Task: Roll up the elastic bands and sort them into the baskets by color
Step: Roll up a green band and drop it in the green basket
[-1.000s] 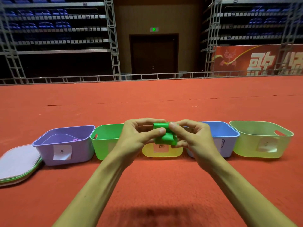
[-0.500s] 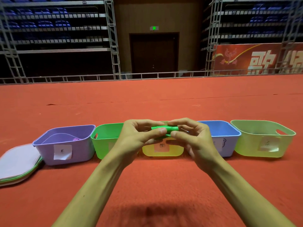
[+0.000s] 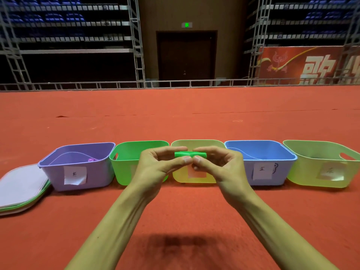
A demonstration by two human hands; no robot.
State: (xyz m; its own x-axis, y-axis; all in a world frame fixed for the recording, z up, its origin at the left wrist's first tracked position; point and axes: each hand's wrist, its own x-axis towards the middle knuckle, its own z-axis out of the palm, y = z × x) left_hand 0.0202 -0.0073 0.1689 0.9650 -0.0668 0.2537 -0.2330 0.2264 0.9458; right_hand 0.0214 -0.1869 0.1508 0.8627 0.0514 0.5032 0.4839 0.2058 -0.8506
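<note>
A green elastic band [image 3: 190, 154], rolled into a tight short tube, is held in the air in front of the yellow basket [image 3: 196, 179]. My left hand [image 3: 155, 168] pinches its left end and my right hand [image 3: 220, 168] pinches its right end, thumbs meeting under the roll. Five baskets stand in a row on the red carpet: purple [image 3: 78, 168] with a small rolled purple band [image 3: 91, 159] inside, green [image 3: 126, 164], yellow, blue [image 3: 261, 162] and pale green [image 3: 321, 166].
A flat stack of basket lids [image 3: 21, 188] lies on the carpet left of the purple basket. Paper labels are stuck on the basket fronts. Red carpet [image 3: 175, 117] stretches behind the row to a metal railing and scaffolding.
The green band went from a loose hanging fold to a tight thin roll between my fingers. Both hands stayed in front of the yellow basket.
</note>
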